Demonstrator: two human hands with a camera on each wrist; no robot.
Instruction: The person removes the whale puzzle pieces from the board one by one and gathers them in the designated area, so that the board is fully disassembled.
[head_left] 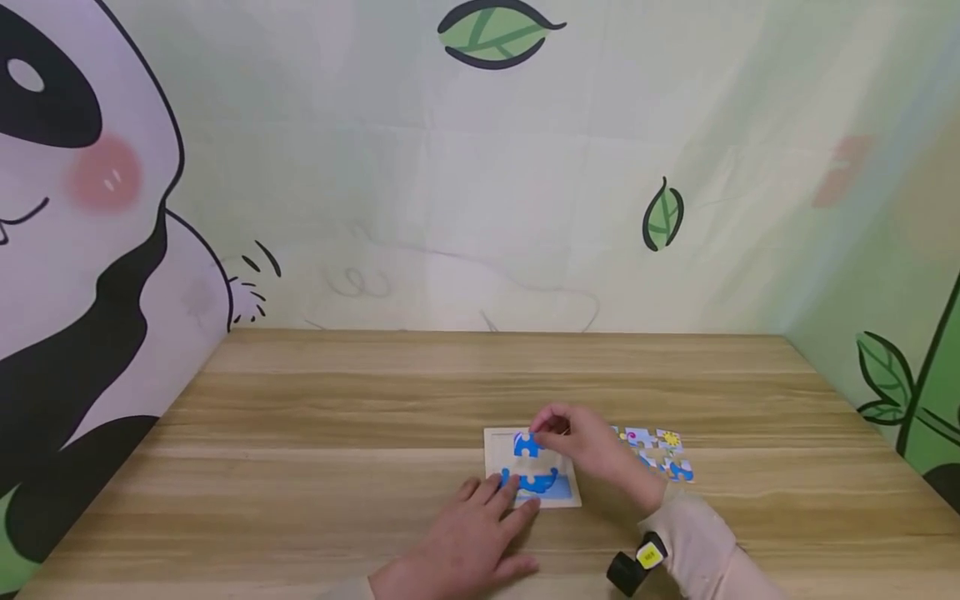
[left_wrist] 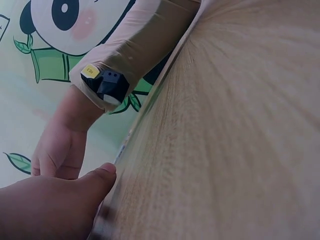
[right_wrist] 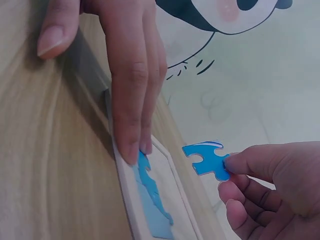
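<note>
A blue jigsaw piece (right_wrist: pixel 207 159) with a white-striped edge is pinched between the thumb and fingers of my right hand (head_left: pixel 585 442). In the head view this piece overlaps the upper part of a pale puzzle tray (head_left: pixel 495 454); the right wrist view shows it held above the tray. Along the tray's lower part lie joined blue pieces (head_left: pixel 538 483). My left hand (head_left: pixel 468 542) rests on the tray's lower left with its fingers spread and fairly straight, fingertips on the frame and the blue pieces.
Several loose jigsaw pieces (head_left: pixel 671 439), some with a yellow sun and blue parts, lie on the wooden table (head_left: pixel 337 417) right of the tray, partly behind my right hand. A black wrist camera (head_left: pixel 630 571) sits at my right sleeve. A wall with panda art (head_left: pixel 525 208) stands behind.
</note>
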